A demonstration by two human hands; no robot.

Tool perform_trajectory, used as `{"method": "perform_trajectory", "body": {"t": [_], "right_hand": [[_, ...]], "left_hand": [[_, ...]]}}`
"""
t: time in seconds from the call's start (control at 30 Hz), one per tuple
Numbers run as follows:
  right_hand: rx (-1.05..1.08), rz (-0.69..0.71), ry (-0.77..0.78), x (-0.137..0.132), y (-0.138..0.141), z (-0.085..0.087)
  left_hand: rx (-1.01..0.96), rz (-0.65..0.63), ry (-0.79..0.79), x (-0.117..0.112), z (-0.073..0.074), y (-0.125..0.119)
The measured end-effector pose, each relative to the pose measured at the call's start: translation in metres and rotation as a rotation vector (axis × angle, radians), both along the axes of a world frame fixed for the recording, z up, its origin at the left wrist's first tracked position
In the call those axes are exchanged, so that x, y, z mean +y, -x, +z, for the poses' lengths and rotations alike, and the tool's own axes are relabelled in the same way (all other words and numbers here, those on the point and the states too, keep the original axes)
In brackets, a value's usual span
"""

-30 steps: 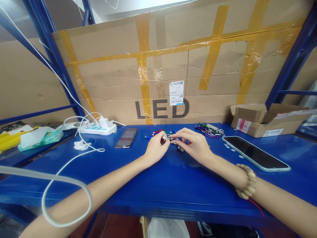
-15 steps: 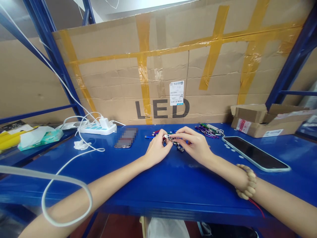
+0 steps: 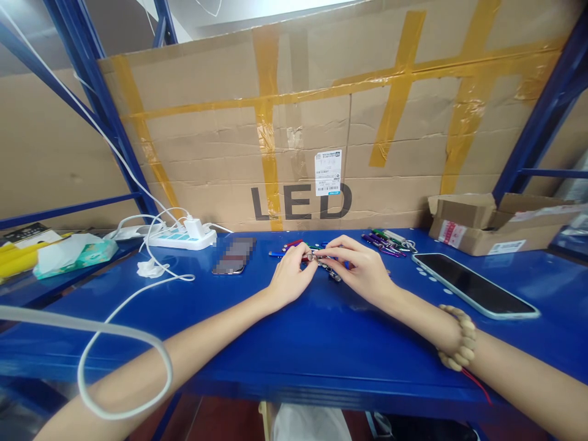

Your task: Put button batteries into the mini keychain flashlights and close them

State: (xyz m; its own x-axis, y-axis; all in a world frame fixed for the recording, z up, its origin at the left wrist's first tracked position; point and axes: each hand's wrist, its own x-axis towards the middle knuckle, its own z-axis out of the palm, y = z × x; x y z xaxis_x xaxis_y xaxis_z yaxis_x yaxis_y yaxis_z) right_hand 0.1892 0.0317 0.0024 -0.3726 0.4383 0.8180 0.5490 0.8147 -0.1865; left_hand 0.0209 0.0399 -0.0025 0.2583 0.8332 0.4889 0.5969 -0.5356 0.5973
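Observation:
Both hands meet above the middle of the blue table (image 3: 275,349). My left hand (image 3: 292,274) is closed round a slim red tube (image 3: 307,258) with a silvery end turned toward me. At that end, the thumb and forefinger of my right hand (image 3: 361,269) are pinched together; whatever small piece lies between them is too small to name. Below and between the hands lie some shiny silver metal parts (image 3: 334,275), partly covered by my fingers. Behind my left hand, a blue tube (image 3: 276,254) and a red one (image 3: 294,243) rest on the table.
A pile of purple, green and silver pen-like tubes (image 3: 384,241) lies beyond my right hand. Right of it are a large phone (image 3: 475,285) and an open cardboard box (image 3: 478,236). Leftward are another phone (image 3: 234,256), a power strip (image 3: 202,239) and a looping white cable (image 3: 124,324).
The red tube in my left hand has turned slightly, its silvery end now closer to my right fingertips. Both arms stay nearly where they were.

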Motion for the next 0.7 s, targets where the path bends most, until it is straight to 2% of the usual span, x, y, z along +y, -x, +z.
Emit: {"method": "perform_trajectory", "body": {"t": [0.53,0.7], "right_hand": [[0.036,0.032,0.023,-0.0008,0.0006,0.0006],[0.151,0.086,0.144,-0.0015,0.0023,0.0029]], "left_hand": [[0.081,-0.019,-0.052,0.0048,-0.0030,0.0000],[0.066,-0.008,-0.079,0.0031,-0.0018,-0.0007]]}}
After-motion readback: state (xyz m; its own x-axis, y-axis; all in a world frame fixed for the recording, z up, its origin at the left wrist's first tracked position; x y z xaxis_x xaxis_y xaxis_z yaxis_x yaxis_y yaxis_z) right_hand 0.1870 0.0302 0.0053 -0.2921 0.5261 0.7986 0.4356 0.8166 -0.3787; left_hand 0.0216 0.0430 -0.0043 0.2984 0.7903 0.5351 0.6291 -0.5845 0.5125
